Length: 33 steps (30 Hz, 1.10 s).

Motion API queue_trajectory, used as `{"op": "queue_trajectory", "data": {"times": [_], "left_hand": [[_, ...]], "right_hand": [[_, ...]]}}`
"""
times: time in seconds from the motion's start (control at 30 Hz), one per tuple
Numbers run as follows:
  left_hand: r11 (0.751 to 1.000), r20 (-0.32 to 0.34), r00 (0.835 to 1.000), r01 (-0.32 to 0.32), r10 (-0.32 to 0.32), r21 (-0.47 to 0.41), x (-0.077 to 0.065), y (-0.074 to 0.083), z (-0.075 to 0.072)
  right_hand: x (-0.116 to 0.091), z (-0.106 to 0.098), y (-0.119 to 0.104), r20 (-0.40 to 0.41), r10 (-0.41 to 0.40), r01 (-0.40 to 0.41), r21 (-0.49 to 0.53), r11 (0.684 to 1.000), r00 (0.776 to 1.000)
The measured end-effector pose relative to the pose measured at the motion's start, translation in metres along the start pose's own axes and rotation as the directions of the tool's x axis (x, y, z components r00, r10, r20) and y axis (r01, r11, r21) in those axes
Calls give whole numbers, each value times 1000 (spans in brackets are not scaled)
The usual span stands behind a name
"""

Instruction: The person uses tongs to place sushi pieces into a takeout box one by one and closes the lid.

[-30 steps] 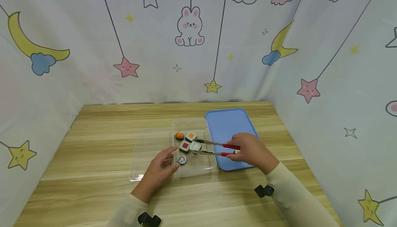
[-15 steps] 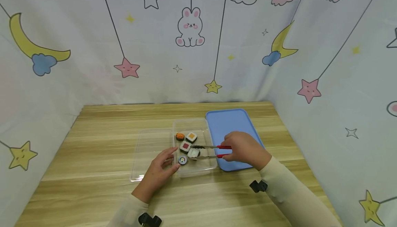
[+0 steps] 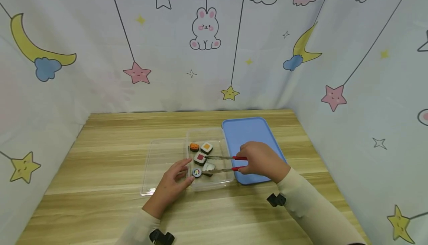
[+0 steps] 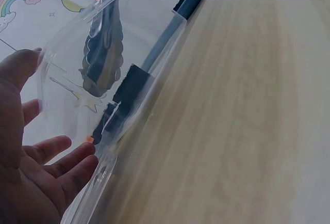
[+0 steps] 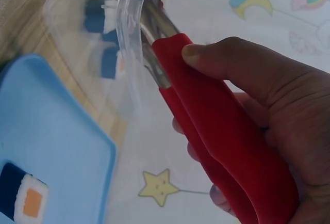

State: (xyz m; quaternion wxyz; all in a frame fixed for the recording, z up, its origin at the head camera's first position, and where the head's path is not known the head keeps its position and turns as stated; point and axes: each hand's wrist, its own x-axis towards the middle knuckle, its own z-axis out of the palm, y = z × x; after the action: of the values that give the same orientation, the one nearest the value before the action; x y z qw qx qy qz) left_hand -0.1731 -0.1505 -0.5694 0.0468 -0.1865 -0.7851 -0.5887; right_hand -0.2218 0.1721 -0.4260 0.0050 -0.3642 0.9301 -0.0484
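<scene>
My right hand grips the red handles of metal tongs, whose tips reach into a clear plastic box. Their jaws stand apart, one arm crossing over a white-topped sushi piece. Around it in the box lie a sushi piece with a red centre, one with an orange-yellow centre, an orange-topped piece and a round piece with a coloured centre. Fingers spread and loosely bent, my left hand rests at the box's left wall.
Right of the box is a blue tray, partly under my right hand; in the right wrist view a sushi piece lies on it. A clear lid lies left of the box on the wooden table. Patterned cloth hangs behind.
The tongs have carried the white-topped sushi piece toward me, beside the round one. Their arms have since spread a little. My left hand stays in place.
</scene>
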Motion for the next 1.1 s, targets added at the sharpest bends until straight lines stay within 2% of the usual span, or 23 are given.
{"op": "queue_trajectory", "data": {"times": [0.2,0.33,0.43,0.6,0.8,1.1], "left_hand": [[1000,6,1000,14,-14,5,1,2,-1],[1000,5,1000,11,-11,5,1,2,-1],[1000,4,1000,11,-11,3,1,2,-1],[1000,9,1000,22,-22,2,1,3,-1],[1000,12,1000,24,-24,2,1,4,-1],[1000,3,1000,22,-22,1,1,4,0]], "right_hand": [[-8,-2,8,-30,29,-27,52,998,999],[-18,3,22,-97,62,-51,118,992,993],[-30,8,36,-143,127,-98,193,976,982],[-58,15,55,-198,247,-188,279,942,949],[-96,21,75,-170,376,-319,288,903,911],[-144,39,86,-119,441,-389,310,868,890]]}}
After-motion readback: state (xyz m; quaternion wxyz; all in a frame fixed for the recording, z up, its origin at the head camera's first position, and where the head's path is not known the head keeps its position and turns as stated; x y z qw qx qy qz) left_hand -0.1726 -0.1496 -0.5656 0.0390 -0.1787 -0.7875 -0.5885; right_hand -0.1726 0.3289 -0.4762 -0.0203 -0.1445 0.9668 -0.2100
